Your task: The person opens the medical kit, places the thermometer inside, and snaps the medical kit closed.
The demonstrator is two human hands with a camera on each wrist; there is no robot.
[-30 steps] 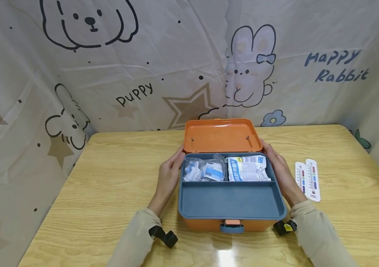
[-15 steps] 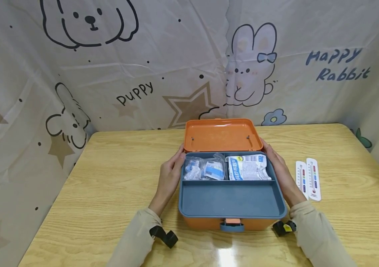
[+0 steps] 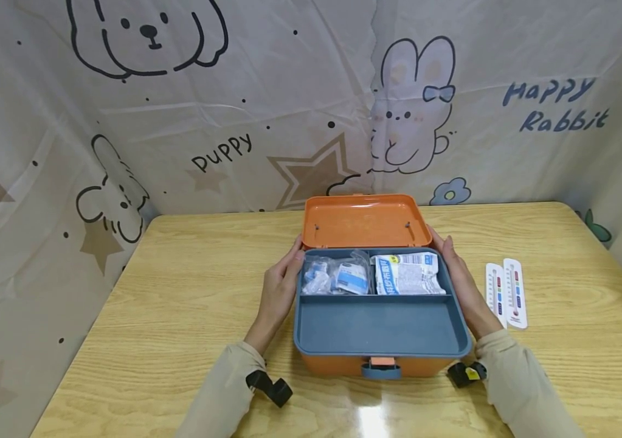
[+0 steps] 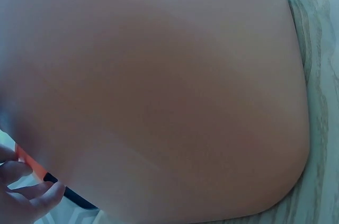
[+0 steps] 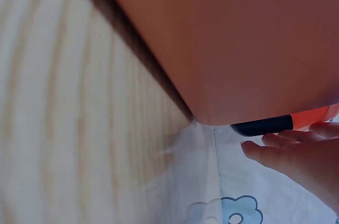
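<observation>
An orange medicine box (image 3: 321,366) stands on the table with its orange lid (image 3: 365,222) raised at the back. Its blue-grey tray (image 3: 382,325) carries clear bags (image 3: 338,277) of small blue-and-white packs at back left. A white-and-blue packet (image 3: 406,275) lies at back right. My left hand (image 3: 280,283) grips the box's left rear corner, its bent fingers and thumb at the lid and tray edge. My right hand (image 3: 465,291) rests along the right side, fingers extended toward the lid, thumb lifted off the rim. The box wall (image 4: 169,102) fills most of the left wrist view.
Two white thermometers (image 3: 515,293) lie side by side on the wooden table (image 3: 196,292), right of the box beyond my right hand. A printed cloth (image 3: 289,91) hangs behind the table and at both sides. A blue latch (image 3: 380,371) sits on the box front.
My right thumb has risen away from the box's side. The box, the lid and my left hand keep their places; the head view has tilted very slightly.
</observation>
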